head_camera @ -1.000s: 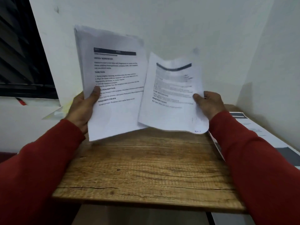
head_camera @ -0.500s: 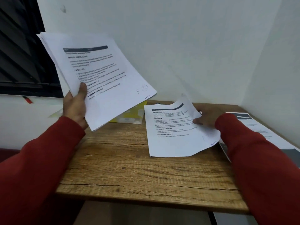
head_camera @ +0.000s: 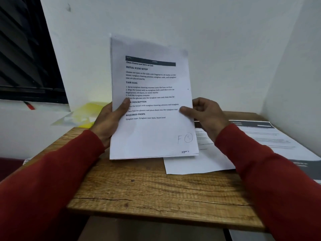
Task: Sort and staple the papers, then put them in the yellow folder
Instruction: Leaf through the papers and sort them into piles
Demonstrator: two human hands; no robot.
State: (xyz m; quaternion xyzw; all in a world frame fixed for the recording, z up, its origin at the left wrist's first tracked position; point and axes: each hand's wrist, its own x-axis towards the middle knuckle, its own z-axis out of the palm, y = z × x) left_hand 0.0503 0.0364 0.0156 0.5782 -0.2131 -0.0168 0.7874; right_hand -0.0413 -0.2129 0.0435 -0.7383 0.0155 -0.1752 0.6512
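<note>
A: Where are the papers at this moment?

B: The stack of papers [head_camera: 152,101] is held upright above the wooden tabletop [head_camera: 147,192], in the middle of the view. The top page shows printed text with a dark bar at the top, and a handwritten "F" with a circled number near its lower right corner.

A: Who holds it, and how?

B: Both hands hold it. The left hand [head_camera: 109,120] grips the left edge, with the thumb lying over the front of the page and the fingers curled behind it. The right hand [head_camera: 206,113] pinches the right edge, thumb on the front, fingers bent behind the sheet.

A: Is there another paper on the tabletop?

B: Yes. One loose sheet [head_camera: 199,162] lies flat on the tabletop, below and to the right of the held stack, partly hidden by it and by the right sleeve [head_camera: 271,171].

A: And the yellow folder?

B: The yellow folder [head_camera: 88,113] lies at the far left of the tabletop, behind the left hand, close to the wall. Only a part of it is visible.

A: What else is around?

B: More printed pages [head_camera: 271,140] lie at the right side, along the wall. A dark window [head_camera: 26,54] is at the upper left, and a small red object [head_camera: 29,106] rests on the sill under it.
</note>
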